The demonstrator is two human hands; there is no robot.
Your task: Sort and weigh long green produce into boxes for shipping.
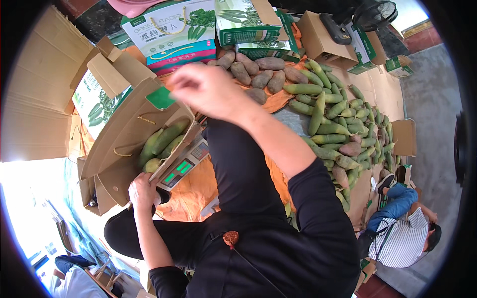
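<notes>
An open cardboard box (112, 171) stands tilted in front of me at the left, with several green radishes (166, 136) inside. Its long side flap, with a green tab (160, 99) at the corner, is raised. My left hand (142, 191) grips the near edge of this box, fingers closed on the cardboard. Beside it is a digital scale (181, 169) with green lit displays; part of it is hidden by the box. My right hand (201, 92) is raised past the box's far corner, near the green tab. Motion smears its fingers, and nothing can be made out in them.
Green radishes (333, 129) lie heaped at the right, with reddish-brown tubers (251, 67) beyond. Printed cartons (171, 30) stand at the back, near a black fan (375, 15). Another carton (99, 102) stands left. A person in a striped shirt (400, 243) sits at lower right.
</notes>
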